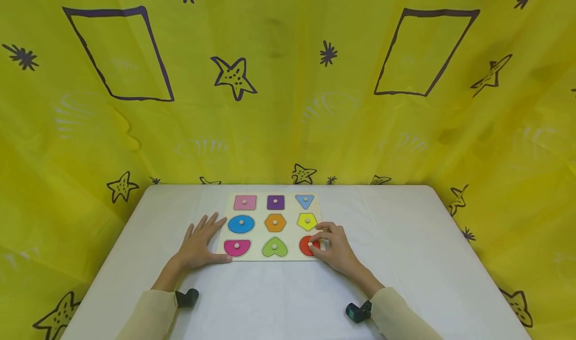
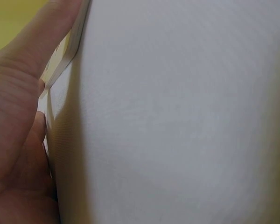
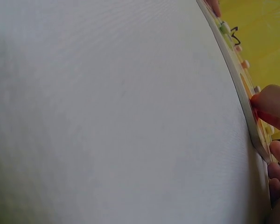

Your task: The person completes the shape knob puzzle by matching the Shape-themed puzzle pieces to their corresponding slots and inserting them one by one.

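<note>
A cream puzzle board (image 1: 257,254) lies flat on the table, with colourful knobbed shapes in three rows. At its near right corner my right hand (image 1: 338,250) pinches the knob of the red circle piece (image 1: 304,246) between thumb and finger. In the right wrist view the right thumb and fingers (image 3: 273,102) show at the board's edge. My left hand (image 1: 198,245) lies with spread fingers at the board's left side, thumb on the near left corner beside the magenta half-round piece (image 1: 237,251). The left wrist view shows the left thumb (image 2: 42,35) along the board's edge.
The table (image 1: 279,300) has a white cover. Yellow curtains (image 1: 270,130) with drawn stars enclose its back and sides. Other pieces include a green heart (image 1: 268,250), an orange hexagon (image 1: 270,227), a yellow pentagon (image 1: 302,223) and a blue oval (image 1: 234,225). Both wrists wear small black cameras.
</note>
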A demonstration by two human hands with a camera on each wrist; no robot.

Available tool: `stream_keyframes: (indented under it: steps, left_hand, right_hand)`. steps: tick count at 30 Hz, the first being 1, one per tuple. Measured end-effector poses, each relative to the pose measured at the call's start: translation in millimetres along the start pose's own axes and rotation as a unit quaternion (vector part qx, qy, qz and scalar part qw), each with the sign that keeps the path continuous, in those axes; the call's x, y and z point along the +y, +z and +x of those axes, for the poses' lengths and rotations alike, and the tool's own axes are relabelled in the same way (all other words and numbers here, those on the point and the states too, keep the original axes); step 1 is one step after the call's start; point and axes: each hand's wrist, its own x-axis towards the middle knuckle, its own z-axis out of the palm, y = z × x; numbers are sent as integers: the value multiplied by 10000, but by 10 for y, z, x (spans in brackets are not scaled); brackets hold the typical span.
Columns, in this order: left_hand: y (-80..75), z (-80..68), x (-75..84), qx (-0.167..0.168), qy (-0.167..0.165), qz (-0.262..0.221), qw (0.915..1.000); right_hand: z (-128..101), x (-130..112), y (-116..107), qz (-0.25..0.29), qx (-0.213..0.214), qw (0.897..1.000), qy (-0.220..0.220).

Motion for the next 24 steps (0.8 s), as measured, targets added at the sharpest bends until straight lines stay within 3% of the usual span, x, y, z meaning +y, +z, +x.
stream_keyframes:
  steps: [24]
  left_hand:
    - [15,8,-33,-3,12,-56,10000]
  right_hand:
    - [-6,-11,-11,4,3,10000,-31]
